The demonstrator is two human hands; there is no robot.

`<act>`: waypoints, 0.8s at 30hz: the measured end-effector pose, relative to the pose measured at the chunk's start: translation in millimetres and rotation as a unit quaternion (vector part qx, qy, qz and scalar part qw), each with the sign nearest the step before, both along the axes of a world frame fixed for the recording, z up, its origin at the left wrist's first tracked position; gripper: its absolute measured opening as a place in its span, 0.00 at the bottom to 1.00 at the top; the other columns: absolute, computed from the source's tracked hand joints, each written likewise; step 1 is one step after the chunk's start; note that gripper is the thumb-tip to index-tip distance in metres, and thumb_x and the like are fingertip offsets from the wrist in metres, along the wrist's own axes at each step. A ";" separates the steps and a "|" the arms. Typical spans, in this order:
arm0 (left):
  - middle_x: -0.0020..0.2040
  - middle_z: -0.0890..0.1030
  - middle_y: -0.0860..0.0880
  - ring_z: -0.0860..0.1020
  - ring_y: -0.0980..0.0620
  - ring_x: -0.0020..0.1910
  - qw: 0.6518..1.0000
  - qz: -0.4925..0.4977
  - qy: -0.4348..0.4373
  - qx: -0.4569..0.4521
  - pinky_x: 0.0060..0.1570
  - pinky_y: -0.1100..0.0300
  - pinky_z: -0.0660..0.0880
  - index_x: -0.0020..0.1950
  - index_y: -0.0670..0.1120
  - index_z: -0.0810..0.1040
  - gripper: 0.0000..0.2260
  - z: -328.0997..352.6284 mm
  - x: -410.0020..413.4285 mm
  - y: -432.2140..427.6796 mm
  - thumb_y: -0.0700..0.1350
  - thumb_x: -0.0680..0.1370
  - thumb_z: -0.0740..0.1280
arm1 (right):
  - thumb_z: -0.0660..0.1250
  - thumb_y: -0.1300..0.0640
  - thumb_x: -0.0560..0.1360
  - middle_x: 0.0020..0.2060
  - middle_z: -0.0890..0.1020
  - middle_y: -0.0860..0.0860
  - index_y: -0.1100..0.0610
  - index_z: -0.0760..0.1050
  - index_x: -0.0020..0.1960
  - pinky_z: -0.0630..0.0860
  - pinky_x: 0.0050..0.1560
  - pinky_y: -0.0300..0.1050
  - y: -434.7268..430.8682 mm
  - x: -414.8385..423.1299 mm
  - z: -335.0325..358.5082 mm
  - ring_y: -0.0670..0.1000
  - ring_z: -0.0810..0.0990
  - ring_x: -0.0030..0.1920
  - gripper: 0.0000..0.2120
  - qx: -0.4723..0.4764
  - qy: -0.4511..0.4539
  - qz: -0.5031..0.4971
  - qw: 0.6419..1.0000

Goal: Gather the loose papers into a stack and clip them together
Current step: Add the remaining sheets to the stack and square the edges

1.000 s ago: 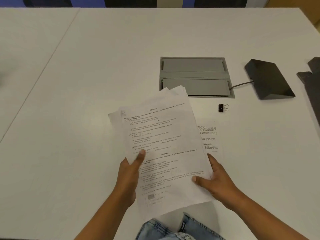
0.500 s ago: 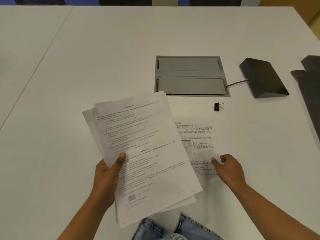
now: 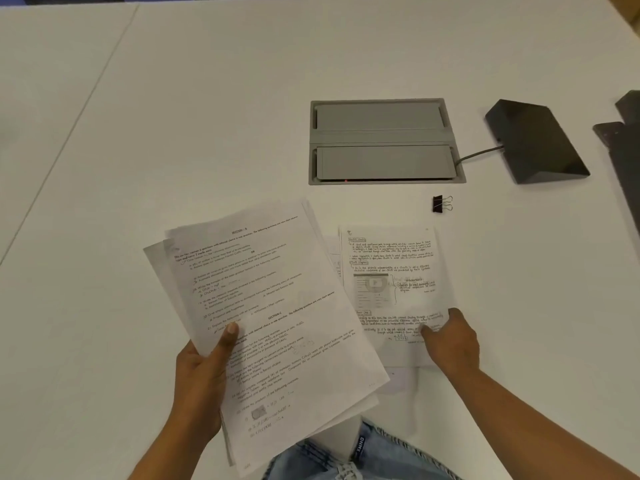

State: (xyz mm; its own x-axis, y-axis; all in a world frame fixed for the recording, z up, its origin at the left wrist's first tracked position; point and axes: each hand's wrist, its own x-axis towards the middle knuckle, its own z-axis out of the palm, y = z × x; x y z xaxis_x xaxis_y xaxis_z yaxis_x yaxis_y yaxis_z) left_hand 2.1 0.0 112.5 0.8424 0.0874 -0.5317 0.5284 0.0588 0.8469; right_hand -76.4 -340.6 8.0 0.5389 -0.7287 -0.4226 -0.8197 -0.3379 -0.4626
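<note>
Papers first: my left hand (image 3: 202,379) grips a fanned sheaf of printed pages (image 3: 277,327) in the lower centre of the frame, thumb on top, fingers curled beneath. My right hand (image 3: 450,337) rests on a handwritten sheet (image 3: 391,271) lying flat on the white desk (image 3: 207,116), fingers bent against its lower edge. Black binder clip (image 3: 440,204) sits just above that sheet, untouched.

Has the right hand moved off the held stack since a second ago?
Yes. The right hand has left the held stack and moved right, onto the handwritten sheet lying flat below the binder clip. The left hand holds the stack alone.
</note>
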 end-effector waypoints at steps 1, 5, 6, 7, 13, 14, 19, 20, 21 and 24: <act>0.46 0.88 0.48 0.87 0.43 0.42 1.000 0.001 0.000 0.001 0.38 0.48 0.83 0.55 0.51 0.80 0.08 -1.1 1.0 0.1 0.46 0.76 0.70 | 0.73 0.56 0.72 0.50 0.84 0.58 0.58 0.74 0.49 0.73 0.39 0.44 -1.3 -1.1 0.4 0.57 0.80 0.42 0.11 0.008 -0.013 0.005 1.000; 0.45 0.88 0.50 0.87 0.45 0.41 1.000 -0.001 -0.008 0.017 0.36 0.51 0.83 0.54 0.52 0.80 0.07 -2.4 4.7 -0.1 0.47 0.76 0.69 | 0.72 0.53 0.74 0.48 0.86 0.55 0.57 0.79 0.48 0.79 0.45 0.47 -10.4 -8.9 1.2 0.54 0.81 0.42 0.08 0.053 -0.064 -0.008 0.997; 0.46 0.88 0.50 0.86 0.45 0.41 1.000 0.001 -0.009 0.023 0.36 0.50 0.83 0.54 0.53 0.79 0.06 -2.8 6.0 0.0 0.47 0.77 0.69 | 0.72 0.53 0.74 0.49 0.86 0.55 0.58 0.81 0.51 0.78 0.46 0.46 -13.2 -10.8 2.4 0.53 0.80 0.43 0.10 0.055 -0.073 -0.012 0.996; 0.47 0.87 0.49 0.86 0.44 0.43 1.000 0.003 -0.008 0.029 0.39 0.49 0.82 0.54 0.53 0.79 0.07 -3.2 7.4 0.1 0.47 0.77 0.69 | 0.71 0.53 0.75 0.50 0.86 0.56 0.59 0.81 0.53 0.77 0.46 0.45 -15.8 -12.9 4.0 0.53 0.80 0.44 0.12 0.059 -0.085 -0.016 0.995; 0.54 0.84 0.46 0.83 0.39 0.50 0.998 0.015 -0.002 0.054 0.52 0.38 0.79 0.58 0.52 0.78 0.10 -3.2 14.2 4.6 0.49 0.77 0.68 | 0.70 0.59 0.76 0.53 0.84 0.60 0.63 0.79 0.58 0.77 0.51 0.48 -30.0 -25.0 11.2 0.55 0.79 0.46 0.13 0.080 -0.121 -0.042 0.989; 0.55 0.84 0.45 0.83 0.39 0.51 0.998 0.016 -0.002 0.056 0.52 0.38 0.79 0.59 0.52 0.78 0.10 -3.8 14.9 5.4 0.49 0.77 0.68 | 0.70 0.59 0.75 0.53 0.84 0.60 0.63 0.79 0.58 0.77 0.50 0.47 -32.2 -27.6 10.4 0.55 0.79 0.45 0.13 0.073 -0.116 -0.044 0.990; 0.53 0.84 0.46 0.83 0.40 0.49 0.998 0.014 -0.002 0.058 0.48 0.41 0.80 0.60 0.51 0.77 0.11 -6.7 16.2 3.5 0.48 0.78 0.68 | 0.72 0.60 0.73 0.50 0.85 0.58 0.60 0.80 0.54 0.76 0.45 0.46 -35.4 -33.8 5.2 0.55 0.79 0.43 0.10 0.032 -0.083 -0.062 0.994; 0.53 0.84 0.46 0.83 0.40 0.49 0.998 0.012 -0.001 0.057 0.49 0.40 0.80 0.60 0.51 0.77 0.11 -7.1 16.5 2.6 0.48 0.78 0.68 | 0.72 0.60 0.73 0.49 0.85 0.58 0.60 0.80 0.53 0.77 0.45 0.46 -34.8 -33.3 3.9 0.56 0.80 0.43 0.09 0.029 -0.079 -0.067 0.994; 0.54 0.84 0.46 0.83 0.39 0.49 0.998 0.010 -0.002 0.058 0.50 0.39 0.80 0.60 0.51 0.77 0.11 -7.9 17.0 1.9 0.48 0.78 0.68 | 0.72 0.60 0.73 0.49 0.85 0.57 0.59 0.80 0.52 0.78 0.45 0.47 -34.0 -33.1 2.8 0.57 0.81 0.44 0.09 0.029 -0.076 -0.074 0.994; 0.53 0.84 0.47 0.83 0.39 0.49 0.998 0.009 -0.004 0.064 0.50 0.38 0.80 0.61 0.51 0.77 0.12 -10.6 19.8 0.3 0.48 0.78 0.68 | 0.72 0.60 0.73 0.49 0.85 0.58 0.59 0.81 0.52 0.78 0.46 0.48 -35.0 -32.3 0.9 0.57 0.81 0.44 0.08 0.035 -0.076 -0.097 0.992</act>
